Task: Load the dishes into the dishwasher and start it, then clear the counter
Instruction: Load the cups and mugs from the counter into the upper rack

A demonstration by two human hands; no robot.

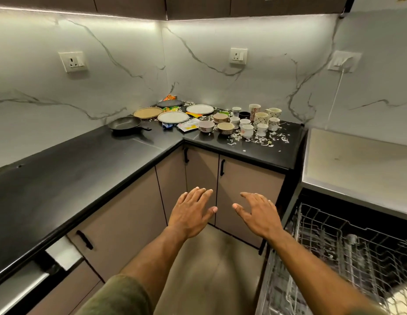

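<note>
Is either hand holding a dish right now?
No, the left hand and right hand are both spread empty, away from the counter.

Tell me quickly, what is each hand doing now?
Left hand: open, fingers straight, holding nothing.
Right hand: open, fingers spread, holding nothing.

A: From where is the camera looking?
B: It is looking from the head, forward and down toward the counter (84, 173) corner; the dishwasher rack (348, 253) is lying near, right of the counter.
</note>
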